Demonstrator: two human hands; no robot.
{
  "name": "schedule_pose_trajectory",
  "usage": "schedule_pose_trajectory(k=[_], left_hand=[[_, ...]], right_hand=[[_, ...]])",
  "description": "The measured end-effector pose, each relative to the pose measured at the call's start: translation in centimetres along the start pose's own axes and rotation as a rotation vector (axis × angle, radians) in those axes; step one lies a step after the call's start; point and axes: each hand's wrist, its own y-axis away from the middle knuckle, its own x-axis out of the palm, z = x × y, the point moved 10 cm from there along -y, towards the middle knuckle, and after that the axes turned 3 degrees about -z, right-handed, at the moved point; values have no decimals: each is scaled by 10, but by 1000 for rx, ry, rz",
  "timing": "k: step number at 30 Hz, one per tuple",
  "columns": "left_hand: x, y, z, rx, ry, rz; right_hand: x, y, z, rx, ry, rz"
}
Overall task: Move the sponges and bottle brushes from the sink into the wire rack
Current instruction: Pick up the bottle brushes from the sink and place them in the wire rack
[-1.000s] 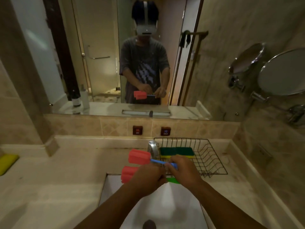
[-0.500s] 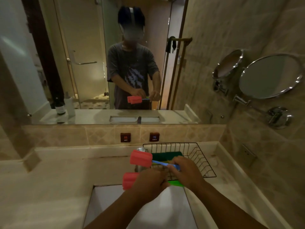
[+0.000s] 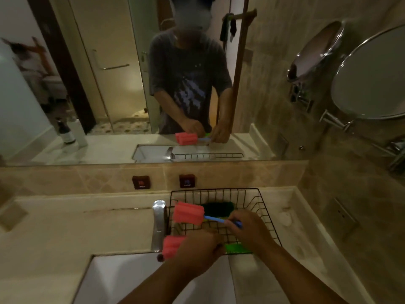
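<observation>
My right hand (image 3: 248,229) grips the blue handle of a bottle brush with a pink foam head (image 3: 189,213), held level over the left part of the black wire rack (image 3: 260,199). Below it, my left hand (image 3: 198,252) is closed on a second brush whose pink foam head (image 3: 172,246) sticks out to the left over the sink's back edge; its green handle (image 3: 237,247) pokes out to the right. A dark green sponge (image 3: 217,208) lies inside the rack toward the back. The white sink (image 3: 131,279) sits below my arms.
A chrome faucet (image 3: 159,222) stands just left of the rack. Two dark wall buttons (image 3: 141,182) sit on the tiled backsplash under the big mirror. A round swivel mirror (image 3: 370,80) juts from the right wall. Beige countertop (image 3: 54,238) stretches left.
Both hands have carried the two brushes to the right, from over the sink to above the rack. The view has shifted right and down.
</observation>
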Motion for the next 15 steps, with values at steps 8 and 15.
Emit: schedule_pose_trajectory(k=[8, 15], left_hand=[[55, -50, 7, -83, -29, 99], [83, -67, 36, -154, -8, 122]], right_hand=[[38, -29, -57, 11, -46, 117], [80, -51, -72, -31, -20, 226]])
